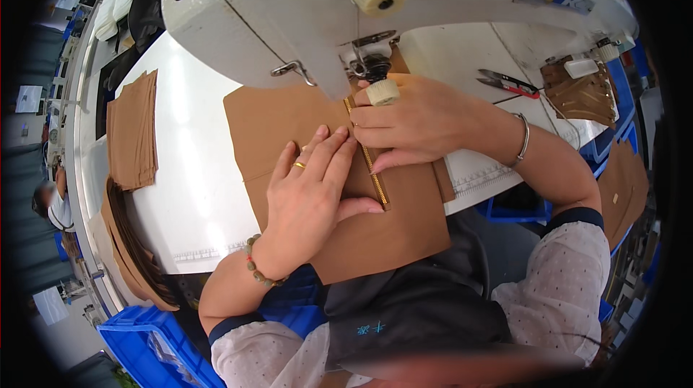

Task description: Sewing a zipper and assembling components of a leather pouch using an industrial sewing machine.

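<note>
A brown fabric panel (390,236) lies under the head of a white sewing machine (289,12). Along the panel runs a zipper (380,189) with gold-coloured teeth, its upper end reaching toward the needle area. My left hand (312,182) lies flat on the panel left of the zipper, fingers stretched out and thumb pointing to the zipper's lower end. With bent fingers, my right hand (411,121) grips the zipper edge close to the presser foot, thumb lower down along the teeth. The machine's cream knob (382,92) partly hides the right fingertips; the needle point cannot be seen.
Stacked brown pieces (132,132) lie on the white table (195,171) at left, with more pieces (130,243) hanging beyond its edge. Red-and-black thread snips (509,83) and small brown parts (577,92) are at right. A blue crate (151,341) stands lower left. Another person (58,204) sits far left.
</note>
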Tool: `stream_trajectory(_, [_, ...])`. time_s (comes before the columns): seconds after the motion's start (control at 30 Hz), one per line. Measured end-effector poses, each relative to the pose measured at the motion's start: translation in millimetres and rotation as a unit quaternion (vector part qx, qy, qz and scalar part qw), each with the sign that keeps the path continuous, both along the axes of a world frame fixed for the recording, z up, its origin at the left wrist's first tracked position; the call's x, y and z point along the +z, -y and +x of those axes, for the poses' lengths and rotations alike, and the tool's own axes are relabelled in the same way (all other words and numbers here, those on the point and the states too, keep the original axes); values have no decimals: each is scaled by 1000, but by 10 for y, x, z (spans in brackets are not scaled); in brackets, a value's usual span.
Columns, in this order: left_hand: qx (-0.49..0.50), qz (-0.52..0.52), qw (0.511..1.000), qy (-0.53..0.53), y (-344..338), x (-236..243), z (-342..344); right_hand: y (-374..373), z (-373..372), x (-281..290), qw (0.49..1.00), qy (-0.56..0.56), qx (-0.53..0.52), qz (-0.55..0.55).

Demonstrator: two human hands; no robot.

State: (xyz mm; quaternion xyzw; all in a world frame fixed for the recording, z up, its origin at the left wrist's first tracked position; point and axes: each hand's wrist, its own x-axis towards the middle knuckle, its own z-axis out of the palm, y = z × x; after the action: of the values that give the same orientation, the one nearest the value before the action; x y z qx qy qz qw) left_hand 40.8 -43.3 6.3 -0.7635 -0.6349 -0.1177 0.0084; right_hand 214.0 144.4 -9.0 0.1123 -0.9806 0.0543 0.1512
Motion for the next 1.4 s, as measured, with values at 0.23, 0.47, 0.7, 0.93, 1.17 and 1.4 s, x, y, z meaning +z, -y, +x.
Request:
stream_trajectory(0.23, [-7,6,1000,2,-1,2,-5,-20,-57,-72,996,-61,-57,0])
stream_trajectory(0.47, [-12,-3,1000,-10,-3,4,-16,-11,-102,-92,990,-103,-93,-21])
stream_trajectory(0.7, [-9,7,1000,-4,-4,-7,-9,-55,-72,-58,993,-49,-88,-56])
stream_trajectory(0.93, [-1,7,1000,-7,-12,-5,-6,-7,-10,-47,997,-47,-14,-60])
stream_trajectory(1.17, [0,11,1000,14,-9,-18,-14,137,110,-20,997,1,46,-59])
stream_trajectory(1.4, [-8,5,1000,15,-14,-5,-33,223,173,32,997,-37,-23,-65])
